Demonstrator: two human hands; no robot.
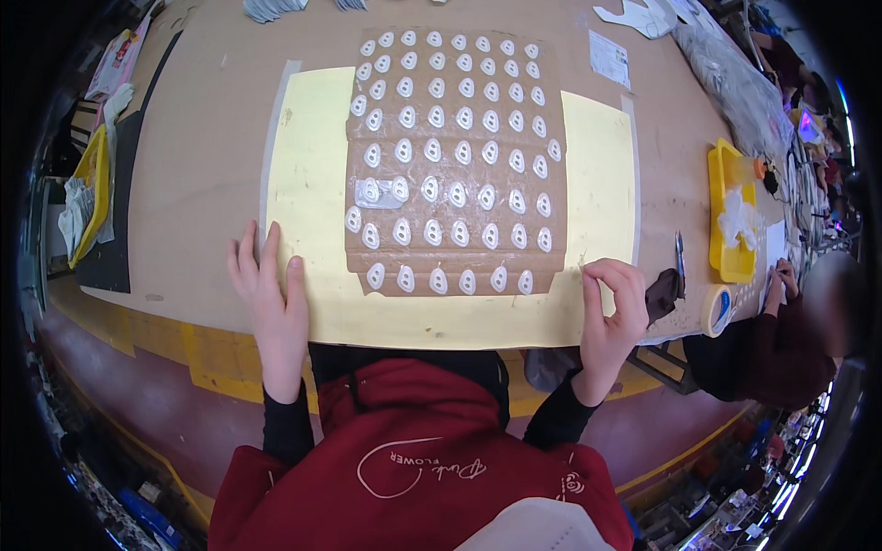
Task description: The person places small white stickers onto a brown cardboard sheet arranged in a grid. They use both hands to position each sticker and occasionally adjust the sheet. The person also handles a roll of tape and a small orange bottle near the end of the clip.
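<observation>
A brown cardboard sheet (pixel 412 260) lies flat on a larger pale yellow sheet (pixel 314 174), in front of me. Rows of small white rounded pieces (pixel 457 195), each with two dark spots, cover the cardboard. A clear rectangular piece (pixel 393 186) surrounds one of them at the left. My left hand (pixel 273 308) rests by the yellow sheet's left edge, its fingers spread and holding nothing. Right of the cardboard's lower corner, my right hand (pixel 614 308) has thumb and forefinger pinched together. Whatever may be between those fingertips is too small to make out.
At the right are a yellow tray (pixel 716 225) with white crumpled material, a pen-like tool (pixel 680 253), a dark cloth (pixel 661 296) and a round tub (pixel 716 310). Clear plastic bags (pixel 730 87) lie farther back. Another yellow tray (pixel 90 207) stands far left. A co-worker (pixel 781 354) sits right.
</observation>
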